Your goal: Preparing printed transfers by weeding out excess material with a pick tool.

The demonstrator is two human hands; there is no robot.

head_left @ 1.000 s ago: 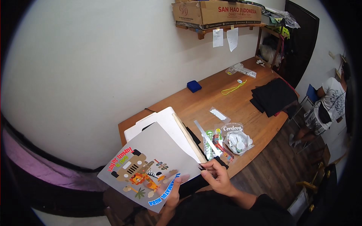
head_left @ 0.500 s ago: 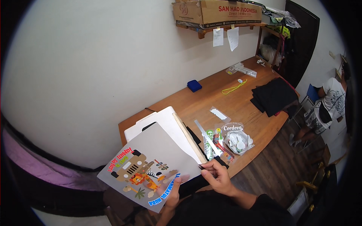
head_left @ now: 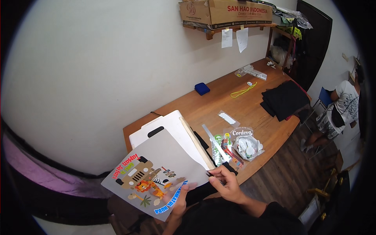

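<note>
At the sheet's near corner: my right hand [head_left: 227, 184] pinches it — fingers narrow.
Sheet [head_left: 156, 176]: long axis runs left; left hand [head_left: 178, 201] grips its lower edge.

Bright even light, soft shadows, dark fisheye rim.

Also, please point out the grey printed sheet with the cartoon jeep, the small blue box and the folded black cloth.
grey printed sheet [head_left: 156, 172]: head view, plain middle.
small blue box [head_left: 202, 88]: head view, lid.
folded black cloth [head_left: 284, 100]: head view, top fold.
</note>
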